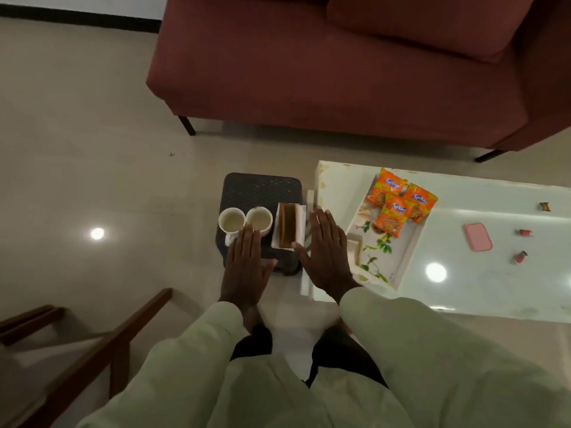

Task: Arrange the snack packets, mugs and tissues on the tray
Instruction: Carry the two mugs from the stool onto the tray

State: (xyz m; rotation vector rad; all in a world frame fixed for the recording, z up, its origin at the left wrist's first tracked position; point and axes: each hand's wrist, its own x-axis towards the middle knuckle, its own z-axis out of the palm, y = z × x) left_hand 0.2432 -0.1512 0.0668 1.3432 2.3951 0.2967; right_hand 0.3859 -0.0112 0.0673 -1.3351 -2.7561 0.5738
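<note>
Two white mugs and a tissue holder sit on a dark stool, just left of the tray w/ three orange snack packets. Left hand and right hand hover flat, fingers spread, holding nothing. Mugs prob. heavy, breakable: take by handles; tissues light, soft.

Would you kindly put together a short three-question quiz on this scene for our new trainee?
1. How many orange snack packets lie on the floral tray?
2. True or false: the two mugs already stand on the tray.
3. What lies nearest the right hand: A) tissue holder, B) pink case, C) sofa?

Key: 1. Three. 2. False; they stand on the dark stool. 3. A.
</note>
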